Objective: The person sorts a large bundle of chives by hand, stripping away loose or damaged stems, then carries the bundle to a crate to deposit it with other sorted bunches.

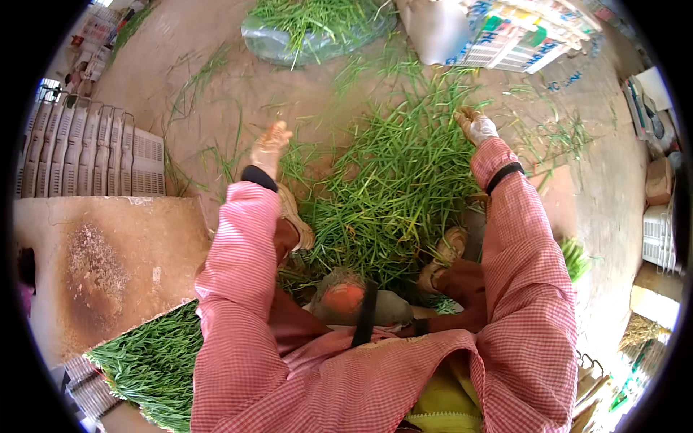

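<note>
Below, a loose heap of long green stalks [390, 187] lies spread over the bare dirt floor [216, 43], directly in front of the person and between their two sandalled feet [442, 254]. Both arms, in pink checked sleeves [238, 245] with dark cuffs, reach forward over the heap. The left hand [270, 148], in a dusty glove, sits at the heap's left edge where only thin strands lie; its grip looks loosely curled, but whether it is closed on any stalks cannot be told. The right hand [476, 126], also gloved, is at the heap's upper right edge, fingers bent down into the greens and touching them; whether they are pinched on a stalk cannot be told either. Near the person's lap rests a rounded orange-topped object [345, 296] crossed by a dark strap, its kind unclear. To the lower left, a tidy bundle of the same green stalks [151, 361] lies laid parallel, just beside a brown flat slab [108, 252]. Behind that slab stands a row of pale plastic crates [86, 155]. At the top, a clear plastic bag [289, 43] holds more greens, and a white printed sack [491, 32] lies to its right. Stray stalks are scattered across the floor around the heap.
</note>
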Demonstrator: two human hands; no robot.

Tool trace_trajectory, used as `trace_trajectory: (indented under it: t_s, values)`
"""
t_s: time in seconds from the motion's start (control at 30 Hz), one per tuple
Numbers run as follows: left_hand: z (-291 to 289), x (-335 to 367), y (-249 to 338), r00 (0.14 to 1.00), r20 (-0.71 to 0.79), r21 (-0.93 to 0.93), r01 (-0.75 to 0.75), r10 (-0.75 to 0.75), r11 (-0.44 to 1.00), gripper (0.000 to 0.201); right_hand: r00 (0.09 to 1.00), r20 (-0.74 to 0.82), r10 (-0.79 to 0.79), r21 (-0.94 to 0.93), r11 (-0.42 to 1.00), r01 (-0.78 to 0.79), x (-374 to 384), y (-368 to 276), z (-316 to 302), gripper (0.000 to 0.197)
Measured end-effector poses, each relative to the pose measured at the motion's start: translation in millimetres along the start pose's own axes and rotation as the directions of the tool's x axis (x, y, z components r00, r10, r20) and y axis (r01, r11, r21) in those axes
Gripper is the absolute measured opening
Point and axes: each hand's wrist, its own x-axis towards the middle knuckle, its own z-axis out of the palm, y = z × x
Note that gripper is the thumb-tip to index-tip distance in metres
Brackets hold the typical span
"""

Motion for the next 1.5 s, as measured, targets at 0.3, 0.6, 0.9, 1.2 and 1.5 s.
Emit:
trace_trajectory:
  t_s: [0.3,0.6,0.9,1.2,1.5]
  values:
    - [-36,-12,-228,0.964,0.068,0.713,0.133,-0.257,0.688,0.115,0.990,-0.036,0.138,-0.216,0.966,-0.143,71,87,167,0.078]
    - [61,-203,-319,0.697,-0.035,0.401,0.667,-0.717,0.628,0.111,0.885,0.318,0.341,0.083,0.919,-0.385,-219,34,290,0.055]
    - [86,37,-132,0.926,0.372,0.794,-0.350,0.058,0.496,0.047,0.900,0.419,0.121,-0.121,0.990,-0.077,-16,-75,261,0.045]
    - [67,216,-91,0.907,0.384,0.918,-0.395,-0.176,-0.033,0.121,0.798,0.225,-0.559,-0.427,0.680,0.596,243,-138,204,0.061]
    - [67,72,-184,0.984,0.025,0.599,0.126,-0.175,0.791,0.063,0.899,0.434,0.048,0.624,0.704,-0.339,5,-55,282,0.069]
